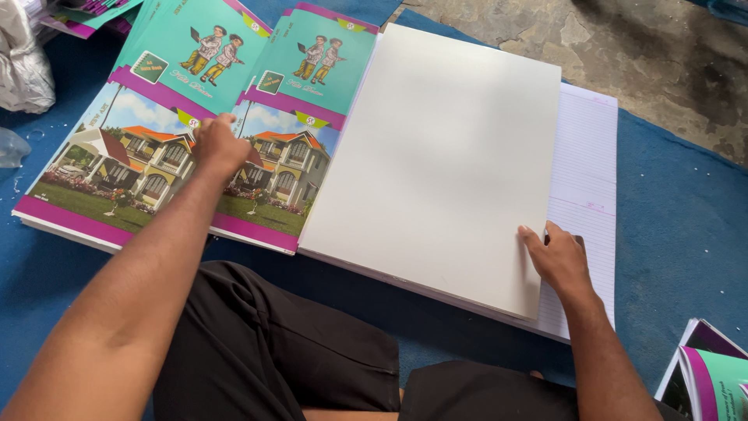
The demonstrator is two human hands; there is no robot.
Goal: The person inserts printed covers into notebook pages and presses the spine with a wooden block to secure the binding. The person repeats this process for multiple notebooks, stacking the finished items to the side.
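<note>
My left hand (218, 144) rests with fingers curled on a printed cover sheet (164, 168) that shows a house and garden, edged in purple. My right hand (557, 257) presses the near right edge of a large blank white sheet (440, 156), fingers flat on it. That white sheet lies on a stack of ruled paper (588, 168), whose lined pages stick out on the right. Further printed covers (312, 66) in teal with two cartoon figures lie fanned behind the house covers.
Everything lies on a blue mat (678, 226) over a rough concrete floor (647, 54). My black-clad knees (273, 343) are at the bottom. More folded covers (713, 374) sit at the bottom right, and a crumpled plastic bag (23, 66) at the top left.
</note>
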